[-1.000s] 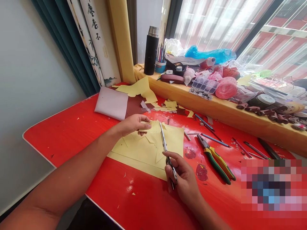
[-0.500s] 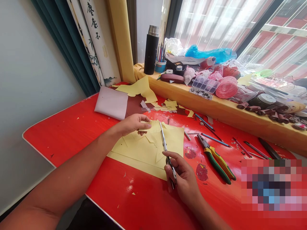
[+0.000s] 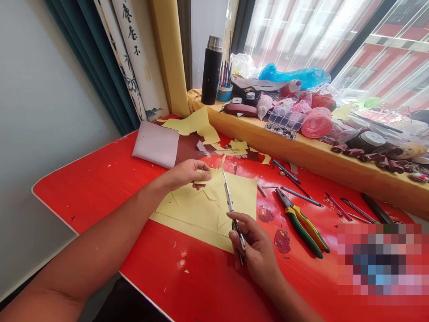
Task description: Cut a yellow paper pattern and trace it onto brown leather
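One yellow paper sheet [image 3: 201,214] lies before us on the red table top [image 3: 73,192], its middle broken by jagged cuts and a raised flap. Our left hand [image 3: 189,175] pinches that flap near the far edge of the sheet, thumb under and fingers over, as far as we can see. Our right hand [image 3: 254,250] wraps closely around the handles of the narrow-bladed scissors [image 3: 232,208], whose tips point away from us beside the left hand. We cannot tell how far apart the blades stand. Little has changed over the past second: both hands and the scissors sit almost exactly where they were.

Nothing lies across the sheet. To the right we have green-and-yellow-handled pliers [image 3: 303,228] and scattered pencils [image 3: 358,210]. Beyond the paper lie a folded mauve sheet [image 3: 156,144] and a brown sheet [image 3: 187,147], with yellow offcuts [image 3: 191,123] around them. Along the window ledge [image 3: 301,150] stand a black vacuum flask [image 3: 212,71], a compartment box [image 3: 287,118] and a pink roll [image 3: 317,123]. A blurred patch hides the lower right corner.
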Action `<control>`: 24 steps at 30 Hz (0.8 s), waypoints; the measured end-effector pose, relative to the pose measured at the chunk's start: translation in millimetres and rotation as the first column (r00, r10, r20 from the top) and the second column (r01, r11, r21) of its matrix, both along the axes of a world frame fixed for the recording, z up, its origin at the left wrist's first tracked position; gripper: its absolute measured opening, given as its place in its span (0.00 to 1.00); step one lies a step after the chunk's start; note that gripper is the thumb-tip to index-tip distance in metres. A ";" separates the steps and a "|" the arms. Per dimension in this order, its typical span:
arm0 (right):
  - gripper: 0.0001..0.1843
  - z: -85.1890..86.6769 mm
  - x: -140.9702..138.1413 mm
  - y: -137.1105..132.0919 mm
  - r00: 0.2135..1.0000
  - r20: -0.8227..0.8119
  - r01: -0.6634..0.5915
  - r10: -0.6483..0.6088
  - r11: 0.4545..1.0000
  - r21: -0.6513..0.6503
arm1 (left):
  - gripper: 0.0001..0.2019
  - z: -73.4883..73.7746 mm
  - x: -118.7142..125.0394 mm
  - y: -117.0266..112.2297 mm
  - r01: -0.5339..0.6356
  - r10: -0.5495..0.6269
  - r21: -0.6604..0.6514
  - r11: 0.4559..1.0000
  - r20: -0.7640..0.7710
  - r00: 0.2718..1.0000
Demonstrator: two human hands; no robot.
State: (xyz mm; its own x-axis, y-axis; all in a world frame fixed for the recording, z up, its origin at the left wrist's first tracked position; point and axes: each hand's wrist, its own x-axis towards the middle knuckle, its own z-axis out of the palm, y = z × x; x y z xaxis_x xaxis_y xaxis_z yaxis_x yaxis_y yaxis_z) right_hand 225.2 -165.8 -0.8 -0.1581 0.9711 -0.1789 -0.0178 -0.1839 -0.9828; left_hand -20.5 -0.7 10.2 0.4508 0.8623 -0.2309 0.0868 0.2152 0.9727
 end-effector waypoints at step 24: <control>0.29 -4.1 2.3 -1.2 0.999 -0.025 -0.033 0.033 0.999 -0.003 | 0.18 0.6 -6.6 1.1 0.050 -0.050 0.001 0.999 -0.027 0.998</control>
